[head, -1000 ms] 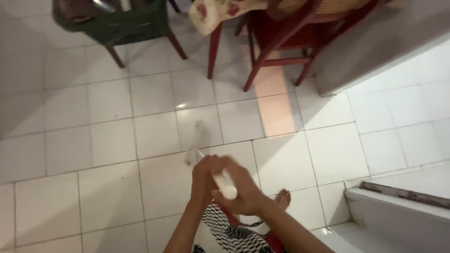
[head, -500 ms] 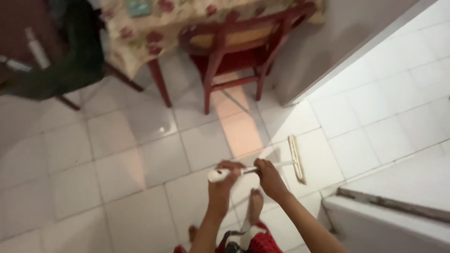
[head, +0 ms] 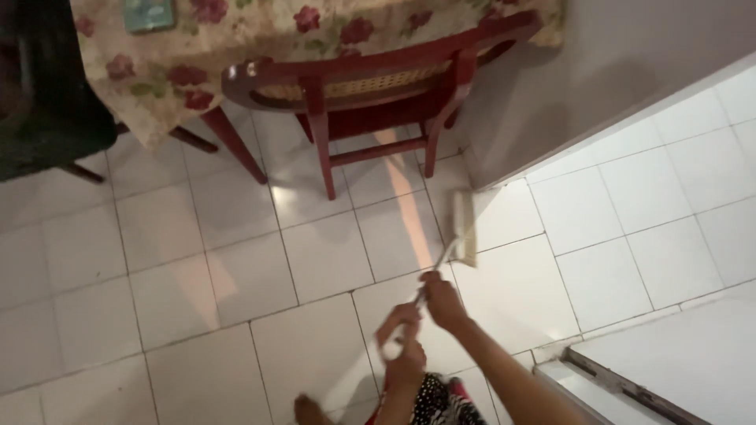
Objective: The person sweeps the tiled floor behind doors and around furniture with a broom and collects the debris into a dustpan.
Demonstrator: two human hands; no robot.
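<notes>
Mop [head: 463, 228]: flat pale head lies on the white tiled floor [head: 157, 291], just beside the foot of the grey wall [head: 598, 71] and near the front leg of the red chair [head: 370, 94]. Its thin handle slants back from the head toward the person.

Right hand [head: 442, 299]: forearm reaches forward from the lower right edge, wrist bent slightly, fingers wrapped round the handle partway down the shaft. Grip looks closed on it.

Left hand [head: 402, 342]: lower and closer to the body, forearm rising almost straight from the bottom edge. Fingers curl round the near end of the handle (motion blur here; the individual fingers do not separate cleanly).

Hard to make out: the handle between the two hands is a faint streak, and its end is hidden inside the left fist. Both elbows are cut off by the bottom edge. A bare foot [head: 309, 409] shows only in part at the bottom, beside a strip of patterned black, white and red cloth [head: 437, 401].

Chair is tucked under a surface covered with a floral cloth [head: 197, 47]; a dark green seat [head: 47, 118] is cut off at the left edge. A white ledge [head: 677, 370] fills the lower right corner.
</notes>
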